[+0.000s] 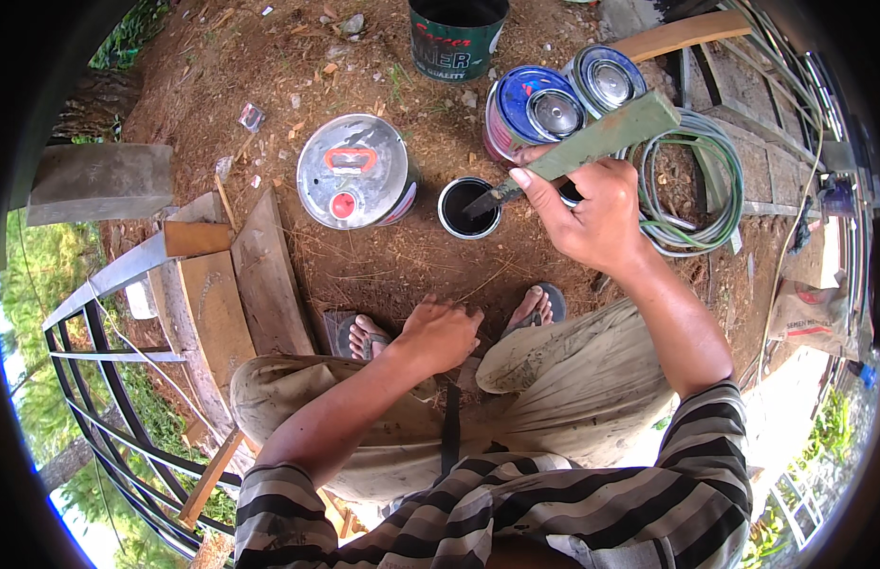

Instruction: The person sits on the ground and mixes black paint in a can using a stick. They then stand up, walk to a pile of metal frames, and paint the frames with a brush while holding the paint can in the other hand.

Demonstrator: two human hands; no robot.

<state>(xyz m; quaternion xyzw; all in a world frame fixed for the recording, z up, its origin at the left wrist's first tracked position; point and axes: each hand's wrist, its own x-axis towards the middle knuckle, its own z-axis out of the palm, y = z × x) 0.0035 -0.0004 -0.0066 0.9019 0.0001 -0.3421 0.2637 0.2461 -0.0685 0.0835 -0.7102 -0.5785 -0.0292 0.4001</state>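
My right hand point(587, 204) grips a flat green stick point(625, 123), its darkened lower end reaching into a small open can of black liquid point(466, 220). My left hand point(440, 332) hangs between my knees, above the sandalled feet, fingers loosely bent and apart, with nothing visible in it. Left of the small can stands a large silver can point(350, 152) with a red handle and red cap. Behind my right hand are two round cans with blue lids point(530, 95) point(615, 66); part of something dark beside the hand is mostly hidden.
A dark green bucket point(454, 43) stands at the back. Coiled hoses point(696, 228) lie at right. Wooden boards point(212, 303), a concrete block point(98, 185) and black metal bars point(89, 379) line the left. A paper sack point(805, 313) and more boards point(677, 33) are at the right.
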